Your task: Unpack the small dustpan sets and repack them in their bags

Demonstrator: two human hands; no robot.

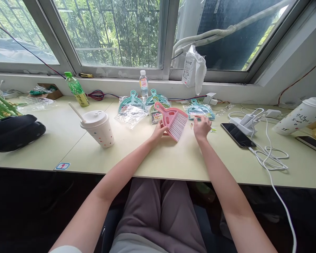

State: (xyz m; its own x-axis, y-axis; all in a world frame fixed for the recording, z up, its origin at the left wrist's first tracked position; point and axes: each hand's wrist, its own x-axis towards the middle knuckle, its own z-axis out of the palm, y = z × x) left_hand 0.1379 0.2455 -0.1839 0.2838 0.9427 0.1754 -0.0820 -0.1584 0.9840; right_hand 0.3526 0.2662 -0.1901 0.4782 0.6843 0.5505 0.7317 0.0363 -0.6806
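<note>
Closed around the near edge of a pink plastic hand brush (172, 119): the left hand (158, 131), its fingers apparently tucked under the brush head, though hard to make out from this angle. Brush held mid-desk, handle toward the far left, bristles toward the right. Just to the right, the right hand (201, 127), fingers loosely spread, holding nothing, low over small scraps (191, 125) on the desk (137, 158). Nearest to those fingers, at the far side, a teal dustpan set in clear plastic wrap (199, 111). Farther left, two more teal dustpans (133, 102) in wrap, beside a loose clear plastic bag (130, 116). To the near left, a white dotted cup with a lid (98, 128). To the right, a black smartphone (238, 135) beside a white charging stand (243, 123) and tangled white cable (271, 158).
</note>
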